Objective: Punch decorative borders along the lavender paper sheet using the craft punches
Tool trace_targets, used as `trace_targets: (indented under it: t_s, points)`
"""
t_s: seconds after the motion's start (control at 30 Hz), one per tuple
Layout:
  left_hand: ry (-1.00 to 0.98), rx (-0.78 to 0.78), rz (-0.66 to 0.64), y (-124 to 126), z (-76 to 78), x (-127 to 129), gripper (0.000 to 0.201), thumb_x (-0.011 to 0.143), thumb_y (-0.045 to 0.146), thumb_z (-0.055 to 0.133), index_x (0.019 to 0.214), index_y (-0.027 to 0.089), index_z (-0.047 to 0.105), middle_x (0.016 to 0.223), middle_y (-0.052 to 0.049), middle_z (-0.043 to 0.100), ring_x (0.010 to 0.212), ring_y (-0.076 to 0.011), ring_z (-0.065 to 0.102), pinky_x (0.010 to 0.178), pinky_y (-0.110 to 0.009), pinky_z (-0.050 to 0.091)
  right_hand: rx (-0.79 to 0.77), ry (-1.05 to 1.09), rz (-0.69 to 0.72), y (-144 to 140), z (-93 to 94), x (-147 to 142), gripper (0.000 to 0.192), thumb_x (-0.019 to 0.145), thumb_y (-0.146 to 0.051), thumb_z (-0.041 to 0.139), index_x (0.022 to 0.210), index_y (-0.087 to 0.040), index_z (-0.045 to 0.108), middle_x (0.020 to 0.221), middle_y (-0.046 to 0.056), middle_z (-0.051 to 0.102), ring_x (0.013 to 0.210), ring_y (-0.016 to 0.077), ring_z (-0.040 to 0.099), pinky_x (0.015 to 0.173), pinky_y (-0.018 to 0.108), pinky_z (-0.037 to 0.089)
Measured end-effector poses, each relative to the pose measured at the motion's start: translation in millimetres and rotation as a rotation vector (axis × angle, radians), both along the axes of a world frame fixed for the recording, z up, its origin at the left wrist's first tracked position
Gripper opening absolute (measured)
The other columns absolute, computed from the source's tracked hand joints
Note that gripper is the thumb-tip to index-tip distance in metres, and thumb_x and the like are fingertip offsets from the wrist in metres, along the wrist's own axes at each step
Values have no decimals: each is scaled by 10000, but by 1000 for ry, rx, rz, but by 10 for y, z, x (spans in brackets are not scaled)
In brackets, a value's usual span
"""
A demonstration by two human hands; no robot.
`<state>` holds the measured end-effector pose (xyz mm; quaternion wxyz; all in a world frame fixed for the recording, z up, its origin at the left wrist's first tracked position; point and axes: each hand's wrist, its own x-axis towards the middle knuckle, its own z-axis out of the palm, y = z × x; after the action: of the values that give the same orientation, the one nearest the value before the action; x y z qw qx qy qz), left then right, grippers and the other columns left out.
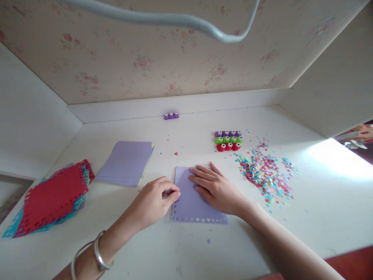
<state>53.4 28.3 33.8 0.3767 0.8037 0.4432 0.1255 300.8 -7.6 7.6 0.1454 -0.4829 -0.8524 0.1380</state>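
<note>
A light purple sheet of paper (188,208) lies in front of me, with small shapes punched along its bottom edge and the lower part of its left edge. My right hand (215,188) rests flat on its upper right part, fingers stretched out and slightly spread. At the sheet's left edge, my left hand (160,198) is closed, thumb and forefinger pinched together. Whatever is between those fingertips is hidden. Below the pinch, a row of punched holes runs down the edge.
Left of me are a stack of purple sheets (125,161) and a pile of red and blue punched sheets (55,198). Small purple, green and red craft punches (229,140) stand in rows, with purple punches (171,116) by the wall. Colourful confetti (268,175) is heaped at right.
</note>
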Motion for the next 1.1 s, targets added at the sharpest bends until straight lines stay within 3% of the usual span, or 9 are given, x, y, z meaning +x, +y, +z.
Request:
trace_targets:
  t_s: [0.2,0.47,0.73,1.1]
  points:
    - [136,-159,39,137,20,140,82,798,187,642,718,191,625,785,-1,651,743,-160,598,687,-258,416,-23,5,-9,-1,19,-4,363,1029,-293,428,1362,-279,573,1495,24,500,1406,264,421,1195,613,212]
    - [159,-272,22,200,-15,175,94,775,209,615,690,190,580,730,-3,658,698,-161,605,628,-240,412,-19,19,-15,0,3,-3,357,1023,-290,440,1350,-289,583,1492,21,506,1404,265,424,1194,607,215]
    - [100,-250,-39,218,8,105,133,805,290,622,715,191,625,768,-8,665,711,-163,603,649,-246,424,-18,21,-14,-1,0,-1,361,1024,-295,439,1357,-296,577,1481,24,519,1394,262,436,1189,610,220]
    - [107,-82,-57,193,111,-190,237,923,372,553,891,230,741,916,-26,691,801,-170,622,739,-260,469,-13,32,-10,1,2,14,347,1023,-301,442,1336,-290,592,1465,28,539,1394,243,438,1193,579,229]
